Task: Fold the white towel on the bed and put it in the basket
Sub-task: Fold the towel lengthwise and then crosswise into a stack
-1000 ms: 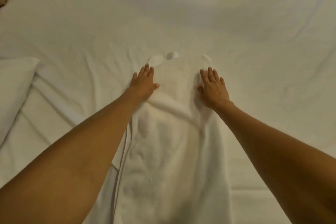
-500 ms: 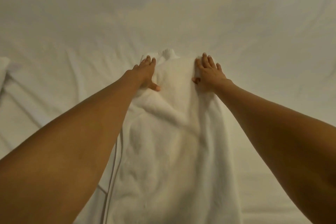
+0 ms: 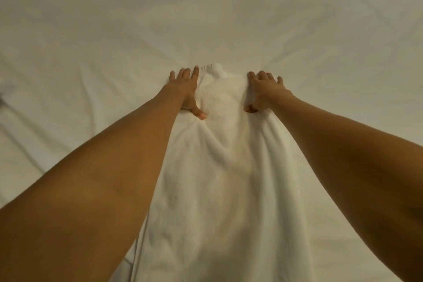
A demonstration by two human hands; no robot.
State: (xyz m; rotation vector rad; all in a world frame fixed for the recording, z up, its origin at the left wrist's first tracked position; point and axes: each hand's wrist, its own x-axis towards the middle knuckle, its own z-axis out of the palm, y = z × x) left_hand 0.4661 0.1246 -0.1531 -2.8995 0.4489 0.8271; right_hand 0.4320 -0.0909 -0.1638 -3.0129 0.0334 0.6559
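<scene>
- white towel (image 3: pixel 219 178) is lying lengthwise on the bed (image 3: pixel 91 41), running from the bottom edge of the view up to its far end between the two hands
- towel is rumpled, with soft ridges running down its middle; its far end is bunching into a small hump with a ribbed hem showing at the top
- left hand (image 3: pixel 184 89) is resting palm down at the far left corner of the towel, fingers (image 3: pixel 195 72) straight and spread, pointing away from the person
- left index finger is lying just beside the ribbed hem; the outer fingers are lying on the sheet past the towel's edge
- left thumb (image 3: pixel 199 114) is sticking out to the right, pressing on the towel surface; nothing is being pinched on this side, hand is flat and released
- right hand (image 3: pixel 265 91) is sitting on the far right corner of the towel, fingers (image 3: pixel 261 75) reaching over the hump at the far edge
- right thumb (image 3: pixel 249 109) is curling under against the towel; cannot tell whether cloth is being pinched between thumb and fingers or just pressed down
- both bare forearms are stretching in from the bottom corners, flanking the towel
- bed sheet is creasing outward from the spot under the hands
- basket is not showing in this view
</scene>
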